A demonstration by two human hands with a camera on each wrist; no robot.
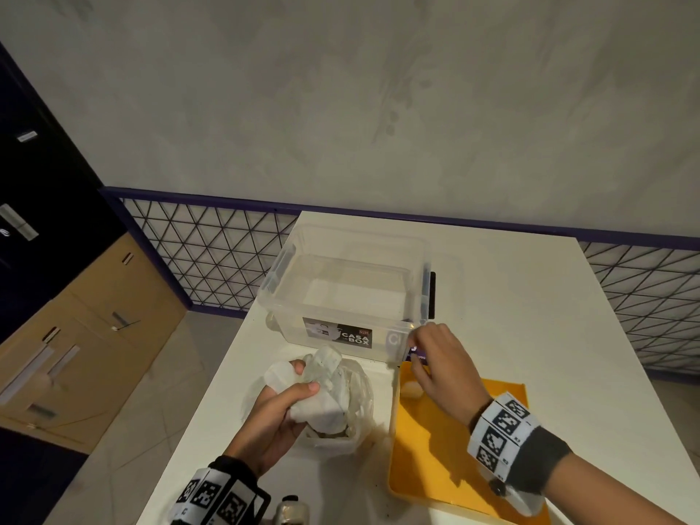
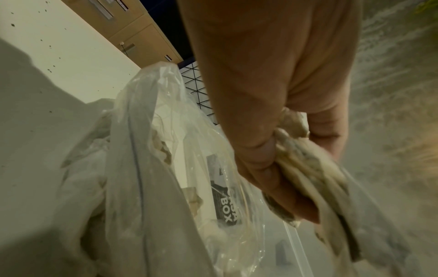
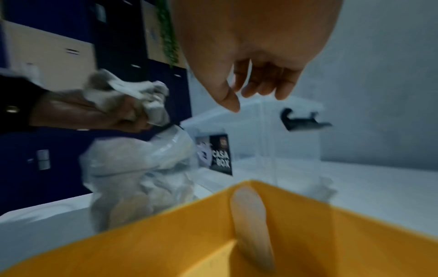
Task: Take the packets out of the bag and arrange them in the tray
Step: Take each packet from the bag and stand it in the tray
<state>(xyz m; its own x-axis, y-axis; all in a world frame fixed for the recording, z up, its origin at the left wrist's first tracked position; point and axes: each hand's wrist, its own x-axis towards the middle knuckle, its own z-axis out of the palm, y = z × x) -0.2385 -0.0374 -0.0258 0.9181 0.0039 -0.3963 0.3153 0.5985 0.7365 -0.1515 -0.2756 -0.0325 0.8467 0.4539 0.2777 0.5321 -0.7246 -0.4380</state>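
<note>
Two hands (image 1: 276, 414) (image 1: 441, 367), one bag (image 1: 348, 395), one yellow tray (image 1: 447, 460), one clear box (image 1: 288, 259)

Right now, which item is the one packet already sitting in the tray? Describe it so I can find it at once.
On the white table, find the yellow tray at the right, in front of the clear storage box. In its far left corner, just below the right hand, lies a small pale packet. It is the only thing seen on the yellow surface.

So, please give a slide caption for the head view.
Left hand grips packets above bag; right hand over yellow tray.
</note>
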